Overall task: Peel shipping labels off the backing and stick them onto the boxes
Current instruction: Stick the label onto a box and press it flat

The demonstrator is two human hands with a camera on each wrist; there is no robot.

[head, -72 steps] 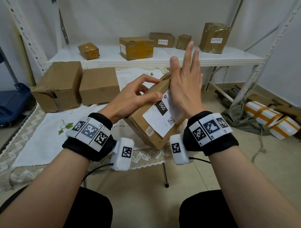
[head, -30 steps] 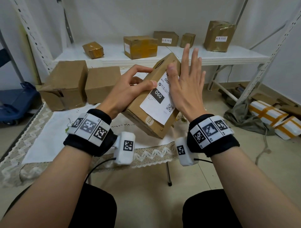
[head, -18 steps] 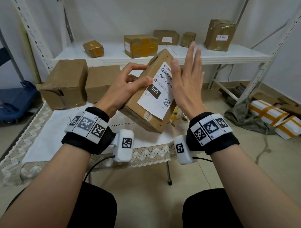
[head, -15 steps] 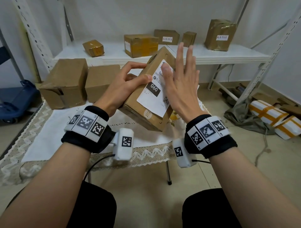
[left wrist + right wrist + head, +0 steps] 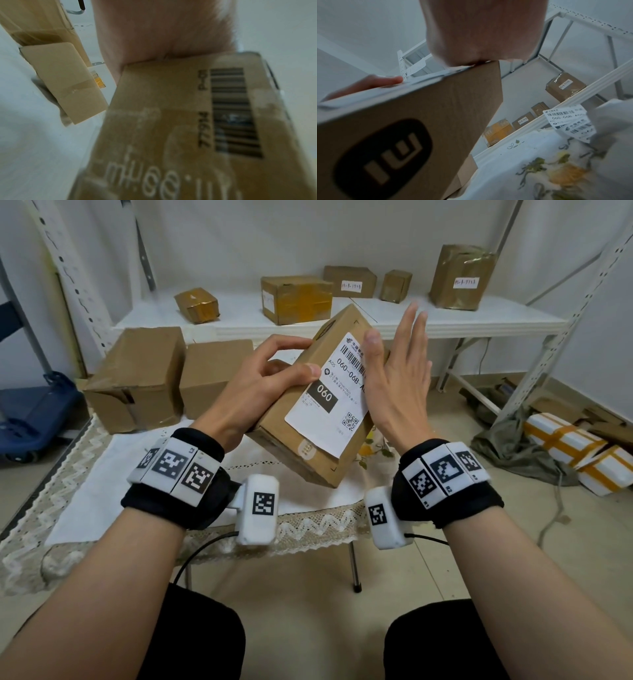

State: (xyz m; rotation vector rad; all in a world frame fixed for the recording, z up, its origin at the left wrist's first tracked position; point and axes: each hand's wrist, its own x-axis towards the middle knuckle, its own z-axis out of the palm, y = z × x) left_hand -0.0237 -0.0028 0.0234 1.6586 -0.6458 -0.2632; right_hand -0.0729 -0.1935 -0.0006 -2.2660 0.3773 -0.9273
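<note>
Cardboard box (image 5: 310, 409) is held tilted above the near edge of the table (image 5: 85, 501), grasped at its left side by the left hand (image 5: 260, 385), while the right hand (image 5: 397, 378), fingers straight, presses the white shipping label (image 5: 329, 395) on its top face.

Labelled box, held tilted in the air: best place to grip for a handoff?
Judging by its pose, grip the labelled box across its bare long side faces, near the low end toward the person. The shipping label covers the top face, the left hand grips the left edge, and the right hand presses flat on the label's right side.
</note>
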